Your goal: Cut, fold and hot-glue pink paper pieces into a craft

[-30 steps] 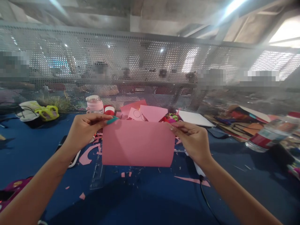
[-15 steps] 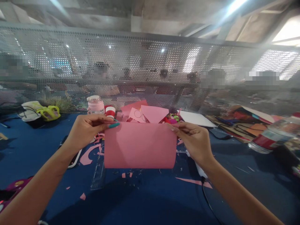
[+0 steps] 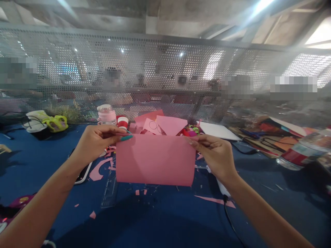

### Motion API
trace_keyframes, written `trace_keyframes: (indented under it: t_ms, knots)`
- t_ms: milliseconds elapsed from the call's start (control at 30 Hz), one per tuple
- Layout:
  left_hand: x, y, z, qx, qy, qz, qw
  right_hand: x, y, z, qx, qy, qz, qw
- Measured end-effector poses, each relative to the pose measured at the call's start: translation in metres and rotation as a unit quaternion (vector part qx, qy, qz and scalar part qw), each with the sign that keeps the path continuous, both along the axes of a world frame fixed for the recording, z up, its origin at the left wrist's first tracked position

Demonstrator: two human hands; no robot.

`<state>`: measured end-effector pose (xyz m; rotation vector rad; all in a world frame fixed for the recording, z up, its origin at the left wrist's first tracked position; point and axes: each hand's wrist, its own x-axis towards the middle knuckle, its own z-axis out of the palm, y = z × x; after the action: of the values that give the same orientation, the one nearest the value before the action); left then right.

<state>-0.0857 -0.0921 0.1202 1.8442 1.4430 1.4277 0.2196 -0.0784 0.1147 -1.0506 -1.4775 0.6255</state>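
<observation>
One left hand [image 3: 97, 139] and one right hand [image 3: 217, 153] pinch one pink sheet [image 3: 155, 160].

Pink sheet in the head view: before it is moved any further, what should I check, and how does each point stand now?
1. Left grip pinching the pink sheet near its upper left: ok.
2. Right grip pinching near the upper right: ok.
3. Pink sheet flat: not ok, it curves toward its lower edge.
4. Lower edge off the blue table: cannot tell from this angle.
5. Surroundings free of offcuts: not ok, pink scraps lie around it.
6. Clear ruler fully in view: not ok, the sheet hides part of it.
</observation>
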Motion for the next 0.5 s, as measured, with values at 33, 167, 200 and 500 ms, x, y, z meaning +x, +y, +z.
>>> trace_keyframes:
  t_ms: [33, 167, 200, 500]
  knots:
    - [-0.0002, -0.0001, 0.0001, 0.001, 0.000, 0.001, 1.000, -0.0001, -0.0002, 0.0002, -0.002, 0.000, -0.001, 1.000]
    - [0.0000, -0.0008, 0.0009, -0.002, 0.000, 0.000, 1.000, -0.0010, -0.0006, 0.0012, -0.003, 0.002, -0.005, 1.000]
    - [0.0001, -0.0009, 0.0010, -0.002, 0.000, 0.000, 1.000, -0.0013, -0.0005, 0.0012, -0.004, 0.003, -0.004, 1.000]
    - [-0.0009, -0.0001, 0.0014, 0.000, 0.001, -0.002, 1.000, -0.0023, -0.0006, 0.0001, 0.005, 0.006, 0.000, 1.000]
